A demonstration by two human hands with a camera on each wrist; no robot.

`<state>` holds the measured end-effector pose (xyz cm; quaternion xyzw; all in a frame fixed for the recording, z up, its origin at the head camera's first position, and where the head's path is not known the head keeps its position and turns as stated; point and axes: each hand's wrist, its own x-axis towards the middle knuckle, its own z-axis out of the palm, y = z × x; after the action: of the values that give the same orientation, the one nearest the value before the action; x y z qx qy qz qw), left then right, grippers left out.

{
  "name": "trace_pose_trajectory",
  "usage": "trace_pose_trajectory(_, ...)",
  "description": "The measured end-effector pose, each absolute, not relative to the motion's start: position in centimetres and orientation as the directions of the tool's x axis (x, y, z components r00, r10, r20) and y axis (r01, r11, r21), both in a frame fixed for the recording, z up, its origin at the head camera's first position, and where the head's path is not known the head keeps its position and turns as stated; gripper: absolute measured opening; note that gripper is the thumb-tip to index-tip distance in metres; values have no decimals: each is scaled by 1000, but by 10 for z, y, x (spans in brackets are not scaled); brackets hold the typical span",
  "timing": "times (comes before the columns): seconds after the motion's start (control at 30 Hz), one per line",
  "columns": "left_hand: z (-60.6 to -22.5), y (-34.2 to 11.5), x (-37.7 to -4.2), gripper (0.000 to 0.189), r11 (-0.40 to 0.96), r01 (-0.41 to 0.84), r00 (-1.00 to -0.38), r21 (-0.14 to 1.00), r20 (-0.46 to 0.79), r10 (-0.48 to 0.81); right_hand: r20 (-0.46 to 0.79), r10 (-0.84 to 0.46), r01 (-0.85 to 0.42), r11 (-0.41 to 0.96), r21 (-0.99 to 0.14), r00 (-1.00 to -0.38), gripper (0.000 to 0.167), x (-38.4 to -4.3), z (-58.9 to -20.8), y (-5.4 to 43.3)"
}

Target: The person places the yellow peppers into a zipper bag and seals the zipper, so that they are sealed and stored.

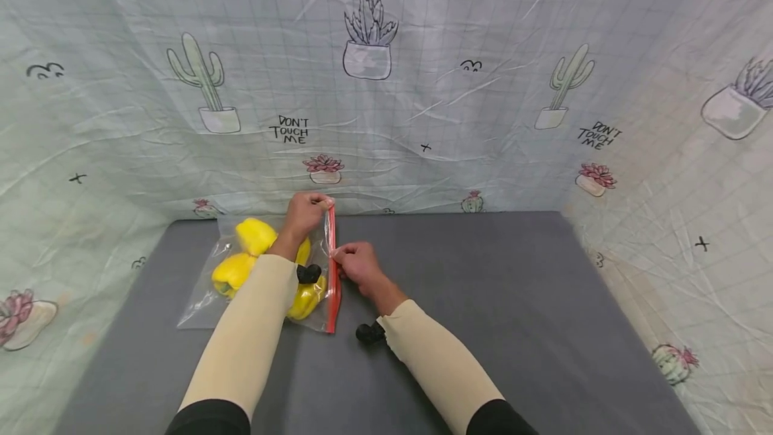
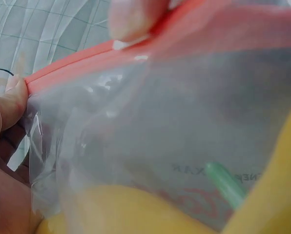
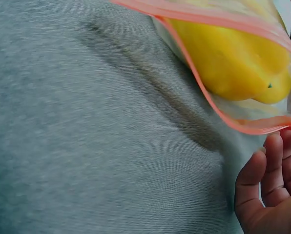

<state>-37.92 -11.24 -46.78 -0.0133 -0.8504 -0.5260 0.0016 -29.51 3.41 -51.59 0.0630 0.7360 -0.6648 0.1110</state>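
Note:
A clear zip bag [image 1: 202, 301] with a red zip edge [image 1: 333, 301] lies on the left part of the table, with several yellow bell peppers [image 1: 256, 236] inside. My left hand [image 1: 304, 215] pinches the far end of the zip edge between thumb and finger. Partway along the same edge, my right hand [image 1: 360, 265] pinches the strip. From there toward me the bag's mouth gapes, as the right wrist view shows, with a yellow pepper [image 3: 233, 58] behind the opening. A green stem [image 2: 224, 183] shows through the plastic in the left wrist view. My left forearm hides part of the bag.
The grey table [image 1: 483, 314] extends to the right of the bag. A hanging cloth [image 1: 386, 113] printed with cacti stands behind the table and along both sides. Black wrist cameras [image 1: 370, 333] sit on both forearms near the table surface.

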Motion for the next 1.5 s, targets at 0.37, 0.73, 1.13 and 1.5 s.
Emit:
trace_pose_trajectory(0.37,-472,-110,-380,31,446,28,-999,895,39,-14,-218,-105,191,217,-957,-970,20,-276,-522,38)
trace_pose_trajectory(0.73,-475,-111,-380,31,431,7,-998,902,30,-46,-214,-126,173,275,-946,-969,18,-262,-531,37)
trace_pose_trajectory(1.13,-474,-112,-383,34,403,-56,-995,913,-18,-98,-256,-220,178,320,-931,-942,18,-243,-528,46)
trace_pose_trajectory(1.5,-475,-114,-387,37,325,-94,-988,941,-48,-148,-271,-288,153,374,-915,-919,19,-229,-522,55)
